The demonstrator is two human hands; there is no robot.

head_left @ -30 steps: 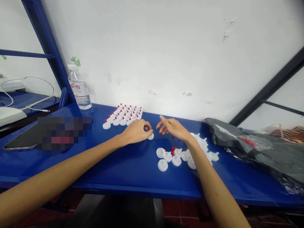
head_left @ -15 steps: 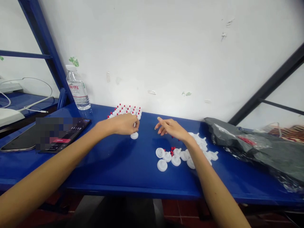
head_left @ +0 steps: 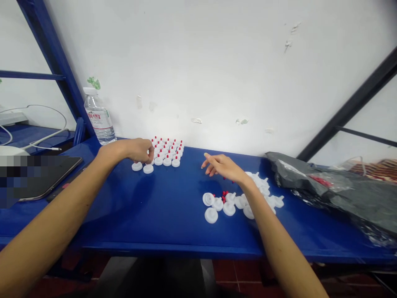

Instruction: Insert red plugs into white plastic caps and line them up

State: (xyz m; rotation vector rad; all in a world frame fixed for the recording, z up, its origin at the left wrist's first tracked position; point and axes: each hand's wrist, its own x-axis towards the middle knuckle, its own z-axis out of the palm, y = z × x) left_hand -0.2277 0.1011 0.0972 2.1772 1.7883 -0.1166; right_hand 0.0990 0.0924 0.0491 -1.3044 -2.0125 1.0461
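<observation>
My left hand (head_left: 139, 150) is closed in a pinch over a white nozzle cap (head_left: 148, 169) at the front left of the grouped caps; its top is hidden by my fingers. Behind and to the right of it, capped white nozzles (head_left: 167, 161) with red tips stand upright in rows. My right hand (head_left: 221, 166) hovers above the table with fingers loosely spread and nothing in them. Below and right of it lies a loose pile of white nozzle caps (head_left: 229, 208), several tipped over. Small red tips (head_left: 224, 197) lie among them.
A water bottle (head_left: 99, 120) stands at the back left by the wall. A dark phone or tablet (head_left: 51, 176) lies on the blue table (head_left: 173, 223), partly pixelated. Grey plastic bags (head_left: 347, 198) cover the right side, one holding red pieces.
My left hand has moved left with the white nozzle cap, from the right front of the rows to their left front. My right hand has stayed nearly still.
</observation>
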